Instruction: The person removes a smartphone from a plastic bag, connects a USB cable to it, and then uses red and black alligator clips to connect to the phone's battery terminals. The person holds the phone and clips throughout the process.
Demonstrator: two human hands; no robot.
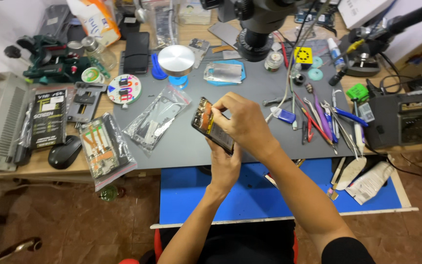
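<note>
Opened phone (210,128) tilted above grey mat (181,142), left hand (224,167) gripping underneath, right hand (242,122) pinching top.

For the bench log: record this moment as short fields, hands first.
left hand: holds the opened phone from below
right hand: fingertips on the phone's upper end
surface: grey mat, blue board nearer the person
left of phone: clear bags of parts, black mouse
right of phone: tweezers and hand tools
overhead: microscope
</note>
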